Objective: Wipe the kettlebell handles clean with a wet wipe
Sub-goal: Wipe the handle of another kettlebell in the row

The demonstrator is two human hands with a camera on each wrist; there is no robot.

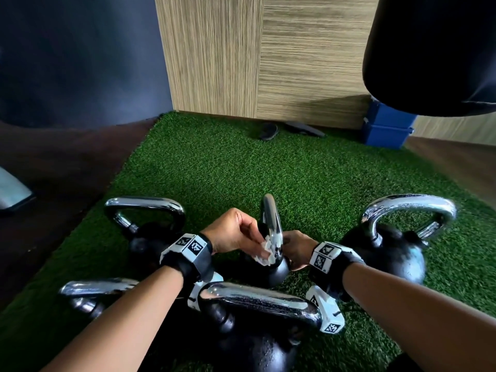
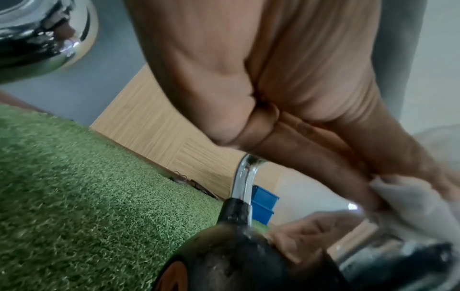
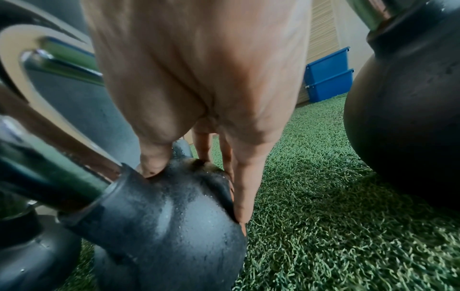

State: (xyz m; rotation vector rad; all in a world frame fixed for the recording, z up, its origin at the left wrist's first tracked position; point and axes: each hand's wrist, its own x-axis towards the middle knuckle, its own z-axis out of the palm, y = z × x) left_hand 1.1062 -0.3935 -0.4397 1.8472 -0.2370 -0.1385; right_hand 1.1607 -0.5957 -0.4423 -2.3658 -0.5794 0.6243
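A small black kettlebell (image 1: pixel 271 272) with a chrome handle (image 1: pixel 270 224) stands mid-mat among several others. My left hand (image 1: pixel 264 247) pinches a crumpled white wet wipe (image 1: pixel 265 252) against the near leg of that handle, low down by the body. In the left wrist view the wipe (image 2: pixel 408 200) is bunched at the fingertips, with the handle's far leg (image 2: pixel 245 177) behind. My right hand (image 1: pixel 294 251) clasps the top of the body from the right. In the right wrist view its thumb (image 3: pixel 154 161) and fingers (image 3: pixel 244 187) press on the kettlebell (image 3: pixel 174 206).
Larger kettlebells ring the small one: back left (image 1: pixel 145 210), front left (image 1: pixel 99 288), front centre under my wrists (image 1: pixel 257 299) and right (image 1: pixel 408 210). All stand on green turf (image 1: pixel 241 170). Blue bins (image 1: pixel 386 130), dark slippers (image 1: pixel 268 131) and a hanging black bag (image 1: pixel 434 49) lie beyond.
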